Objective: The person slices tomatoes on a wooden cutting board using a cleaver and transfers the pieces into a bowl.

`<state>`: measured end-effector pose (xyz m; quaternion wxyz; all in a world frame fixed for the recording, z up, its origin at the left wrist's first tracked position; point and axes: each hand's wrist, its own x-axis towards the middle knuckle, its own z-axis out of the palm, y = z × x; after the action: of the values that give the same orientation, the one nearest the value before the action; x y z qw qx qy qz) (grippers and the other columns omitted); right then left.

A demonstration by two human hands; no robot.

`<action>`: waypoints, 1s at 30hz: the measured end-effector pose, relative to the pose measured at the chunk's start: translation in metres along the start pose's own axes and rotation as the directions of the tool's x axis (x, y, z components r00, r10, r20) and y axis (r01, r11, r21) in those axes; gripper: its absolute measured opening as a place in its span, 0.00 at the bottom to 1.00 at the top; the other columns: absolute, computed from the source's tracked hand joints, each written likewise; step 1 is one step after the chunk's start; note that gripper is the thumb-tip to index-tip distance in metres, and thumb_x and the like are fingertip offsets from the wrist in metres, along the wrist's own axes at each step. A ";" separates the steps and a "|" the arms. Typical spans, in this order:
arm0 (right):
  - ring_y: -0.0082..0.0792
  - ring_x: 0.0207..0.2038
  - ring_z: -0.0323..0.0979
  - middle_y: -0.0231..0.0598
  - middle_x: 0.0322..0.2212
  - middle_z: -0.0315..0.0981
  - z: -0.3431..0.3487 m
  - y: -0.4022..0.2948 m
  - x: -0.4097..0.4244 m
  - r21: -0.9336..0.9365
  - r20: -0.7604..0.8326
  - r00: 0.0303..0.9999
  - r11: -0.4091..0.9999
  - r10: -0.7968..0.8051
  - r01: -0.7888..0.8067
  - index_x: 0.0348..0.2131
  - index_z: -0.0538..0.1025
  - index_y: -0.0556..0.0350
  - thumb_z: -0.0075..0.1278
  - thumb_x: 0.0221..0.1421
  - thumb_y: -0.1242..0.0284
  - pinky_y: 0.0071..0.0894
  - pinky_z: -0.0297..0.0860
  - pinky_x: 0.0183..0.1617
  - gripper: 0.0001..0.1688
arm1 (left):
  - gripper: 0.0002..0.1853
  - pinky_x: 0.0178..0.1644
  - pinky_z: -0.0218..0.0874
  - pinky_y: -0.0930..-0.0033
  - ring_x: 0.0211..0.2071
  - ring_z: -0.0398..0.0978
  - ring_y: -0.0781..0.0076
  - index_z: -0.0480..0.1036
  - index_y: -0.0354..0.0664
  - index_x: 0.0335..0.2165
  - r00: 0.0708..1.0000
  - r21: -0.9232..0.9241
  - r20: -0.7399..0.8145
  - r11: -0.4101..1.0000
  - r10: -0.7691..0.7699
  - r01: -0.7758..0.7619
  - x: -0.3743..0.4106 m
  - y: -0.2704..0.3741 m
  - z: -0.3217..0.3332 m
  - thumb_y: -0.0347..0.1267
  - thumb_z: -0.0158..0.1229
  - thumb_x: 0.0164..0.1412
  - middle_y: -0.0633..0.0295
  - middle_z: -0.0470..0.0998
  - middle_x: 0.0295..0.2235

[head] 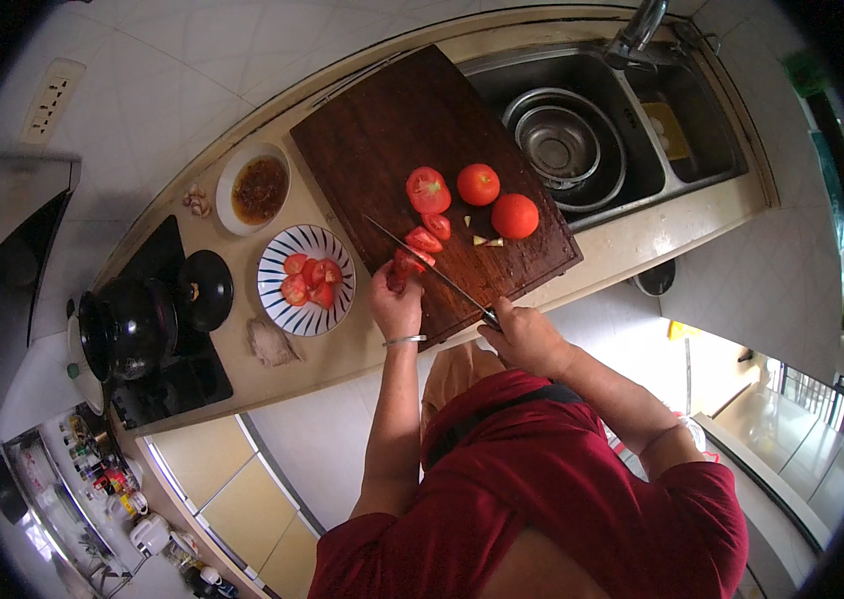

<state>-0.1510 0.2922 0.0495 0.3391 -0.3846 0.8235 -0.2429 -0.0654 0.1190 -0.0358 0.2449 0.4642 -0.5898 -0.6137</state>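
On a dark wooden cutting board (399, 127), my right hand (531, 335) grips the handle of a kitchen knife (446, 280). The blade slants up and left, beside tomato pieces (401, 271) that my left hand (396, 303) holds at the board's near left edge. Cut tomato wedges (423, 239) lie just beyond the blade. Farther up is a tomato half (428, 190), cut face showing. Two round tomatoes (478, 184) (515, 216) sit to the right, near small pale pieces (480, 240). Left of the board, a striped plate (273, 251) holds more tomato pieces (308, 281).
A white bowl of brown liquid (261, 190) and garlic cloves (197, 201) stand behind the plate; a crumpled cloth (272, 344) lies in front. A black pot (133, 329) and its lid (205, 290) are left. Metal bowls (558, 146) sit in the sink at right.
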 end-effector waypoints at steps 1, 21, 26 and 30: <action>0.57 0.22 0.67 0.58 0.14 0.66 0.002 0.001 0.001 -0.001 -0.002 1.000 1.000 0.000 0.000 0.27 0.60 0.65 0.46 0.49 0.65 0.48 0.63 0.25 0.18 | 0.17 0.26 0.63 0.78 0.23 0.69 0.80 0.65 0.29 0.38 1.000 0.001 0.004 1.000 0.004 -0.004 0.000 0.001 0.000 0.21 0.55 0.45 0.62 0.72 0.26; 0.57 0.26 0.69 0.61 0.19 0.68 0.002 -0.021 0.023 -0.020 0.037 0.998 0.999 0.048 -0.047 0.26 0.63 0.68 0.44 0.51 0.63 0.49 0.65 0.29 0.21 | 0.13 0.34 0.63 0.72 0.27 0.72 0.72 0.69 0.33 0.32 0.992 0.223 -0.016 0.968 0.124 -0.117 0.004 -0.006 -0.001 0.26 0.59 0.43 0.59 0.74 0.26; 0.55 0.32 0.70 0.58 0.24 0.70 0.007 -0.028 0.046 -0.072 0.118 0.987 0.992 0.112 -0.104 0.32 0.64 0.68 0.42 0.51 0.63 0.47 0.66 0.37 0.20 | 0.15 0.35 0.63 0.72 0.28 0.72 0.72 0.69 0.33 0.33 0.981 0.311 0.015 0.931 0.196 -0.191 -0.001 0.009 0.000 0.26 0.60 0.42 0.58 0.74 0.27; 0.53 0.32 0.71 0.57 0.26 0.71 0.013 -0.030 0.048 -0.104 0.109 0.988 0.989 0.113 -0.102 0.33 0.64 0.67 0.41 0.51 0.64 0.46 0.66 0.37 0.19 | 0.15 0.35 0.63 0.73 0.28 0.72 0.74 0.69 0.34 0.35 0.985 0.226 0.049 0.958 0.167 -0.174 0.001 -0.002 -0.005 0.26 0.58 0.45 0.60 0.75 0.28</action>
<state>-0.1503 0.2344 0.0429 0.3790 -0.3690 0.8332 -0.1610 -0.0608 0.1162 -0.0371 0.2330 0.4278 -0.6982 -0.5247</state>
